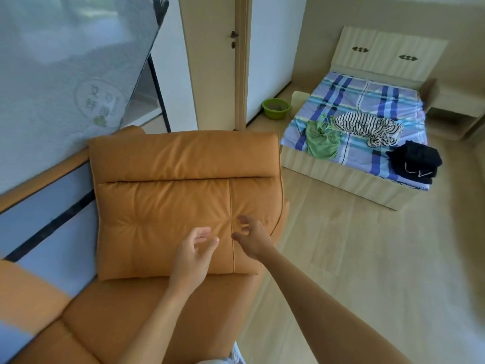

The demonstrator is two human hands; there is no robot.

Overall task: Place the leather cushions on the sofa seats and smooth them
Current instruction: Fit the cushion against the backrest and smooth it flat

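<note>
A tan leather cushion (168,206) with a padded roll along its far edge lies flat on the far end of the tan leather sofa (147,319). My left hand (193,254) hovers over the cushion's near part, palm turned inward, fingers apart, holding nothing. Just right of the cushion's stitched seam, my right hand (253,239) hangs with curled, spread fingers, also empty. Whether either hand touches the leather I cannot tell.
A wrapped mattress (60,74) leans against the wall behind the sofa. A closed door (217,61) stands beyond the cushion. To the right is a bed (367,106) with green, striped and dark clothes, a green basin (276,108) and pale wooden floor (367,258).
</note>
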